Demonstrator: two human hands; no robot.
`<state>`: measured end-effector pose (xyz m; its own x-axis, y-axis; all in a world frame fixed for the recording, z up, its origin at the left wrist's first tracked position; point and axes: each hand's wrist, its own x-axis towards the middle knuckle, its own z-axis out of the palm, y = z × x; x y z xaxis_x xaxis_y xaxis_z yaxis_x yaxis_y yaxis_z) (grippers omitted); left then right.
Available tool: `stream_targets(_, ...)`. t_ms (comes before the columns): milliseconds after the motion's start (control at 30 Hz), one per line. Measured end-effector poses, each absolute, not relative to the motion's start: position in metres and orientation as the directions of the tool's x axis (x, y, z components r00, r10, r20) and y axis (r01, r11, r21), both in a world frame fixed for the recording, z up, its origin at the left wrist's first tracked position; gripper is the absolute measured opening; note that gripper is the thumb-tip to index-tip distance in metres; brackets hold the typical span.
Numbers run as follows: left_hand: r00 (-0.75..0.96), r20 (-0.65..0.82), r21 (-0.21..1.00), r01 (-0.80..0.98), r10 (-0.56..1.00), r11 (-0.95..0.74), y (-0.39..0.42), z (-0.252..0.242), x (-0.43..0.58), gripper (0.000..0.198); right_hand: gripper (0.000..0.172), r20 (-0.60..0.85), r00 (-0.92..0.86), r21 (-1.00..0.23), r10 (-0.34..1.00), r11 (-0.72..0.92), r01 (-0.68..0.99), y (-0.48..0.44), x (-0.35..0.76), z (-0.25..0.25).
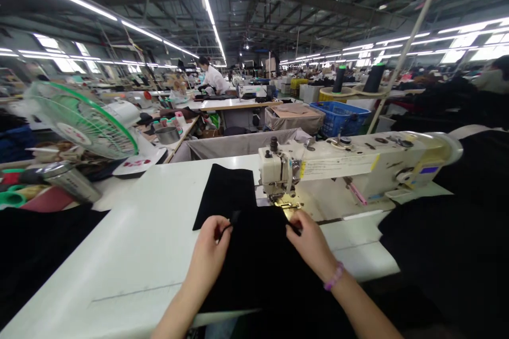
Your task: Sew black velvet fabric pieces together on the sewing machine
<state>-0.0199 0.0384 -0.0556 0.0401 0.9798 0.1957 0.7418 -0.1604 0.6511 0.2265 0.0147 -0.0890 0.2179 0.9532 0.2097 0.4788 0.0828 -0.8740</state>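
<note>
A piece of black fabric (258, 259) spans the space between my hands and hangs over the table's front edge. My left hand (214, 235) pinches its left edge, fingers closed. On the opposite edge my right hand (304, 230) is closed in a pinch too; a purple bead bracelet is on that wrist. Just beyond the fabric's far edge stands the white sewing machine (278, 169), its needle area lit by a small lamp. Another black fabric piece (226, 190) lies flat on the table left of the machine head, partly behind the held piece.
The white table (151, 222) carries the machine. A green-rimmed fan (87, 122) and a metal flask (71, 180) stand at left. Black cloth (445, 243) heaps up at right. Thread cones (374, 79) and a blue basket (342, 116) are behind; a person (214, 79) works farther back.
</note>
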Motion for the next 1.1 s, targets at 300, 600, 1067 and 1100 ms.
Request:
stream_targets(300,-0.102,0.113,0.994,0.006,0.988,-0.113,-0.002,-0.024,-0.016,0.017,0.052,-0.073,0.334,-0.968,0.94,0.014,-0.251,-0.03,0.234,-0.091)
stream_targets(600,-0.205,0.085,0.991,-0.089,0.975,-0.105,-0.012,-0.014,-0.011,0.022,0.048,-0.011,0.508,-0.994,0.861,0.048,-0.102,-0.038,0.245,-0.096)
stream_targets(1067,-0.281,0.066,0.977,-0.178,0.957,-0.119,-0.01,-0.015,-0.009,0.025,0.038,0.04,0.562,-0.997,0.826,0.07,-0.031,-0.038,0.253,-0.08)
stream_targets(1100,-0.286,0.074,0.976,-0.177,0.955,-0.129,-0.009,-0.015,-0.009,0.025,0.037,0.053,0.56,-0.997,0.827,0.078,-0.021,-0.038,0.253,-0.08)
